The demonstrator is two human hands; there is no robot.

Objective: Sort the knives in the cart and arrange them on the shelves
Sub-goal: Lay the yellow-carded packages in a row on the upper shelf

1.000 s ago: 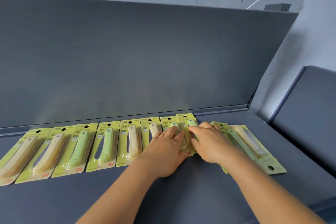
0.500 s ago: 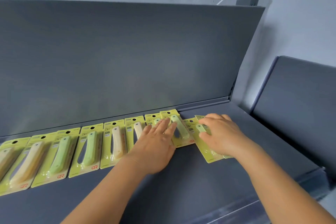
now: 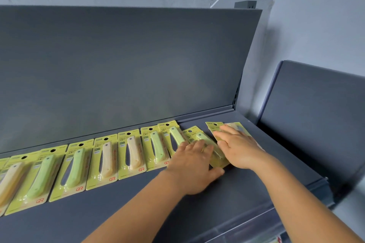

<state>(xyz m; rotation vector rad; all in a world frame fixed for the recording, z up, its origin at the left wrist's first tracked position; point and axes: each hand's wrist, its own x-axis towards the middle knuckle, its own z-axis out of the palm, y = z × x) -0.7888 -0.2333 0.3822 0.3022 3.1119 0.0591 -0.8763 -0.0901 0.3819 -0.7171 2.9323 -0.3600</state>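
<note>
A row of fruit knives in yellow-green blister cards (image 3: 130, 154) lies flat on the dark grey metal shelf (image 3: 122, 209), running from its left edge towards its right end, the cards set side by side along the shelf's back edge under the upright grey back panel (image 3: 126, 69). Some knives have pale green handles, others cream ones, and each card has a hang hole at the top. The person's left hand (image 3: 192, 165) lies palm down with fingers straight on the lower part of a green-handled knife card (image 3: 199, 138) near the right end of the row, so its grip is open and flat, pressing rather than clutching. Just beside it, the right hand (image 3: 240, 148) rests with fingers spread and relaxed over the last card in the row (image 3: 217, 127), which is tilted away from its neighbours and overlaps another card beneath it; that grip is open too. To the right, well apart from the cards, a second grey shelf panel (image 3: 316, 116) stands against the pale wall (image 3: 320, 16).
</note>
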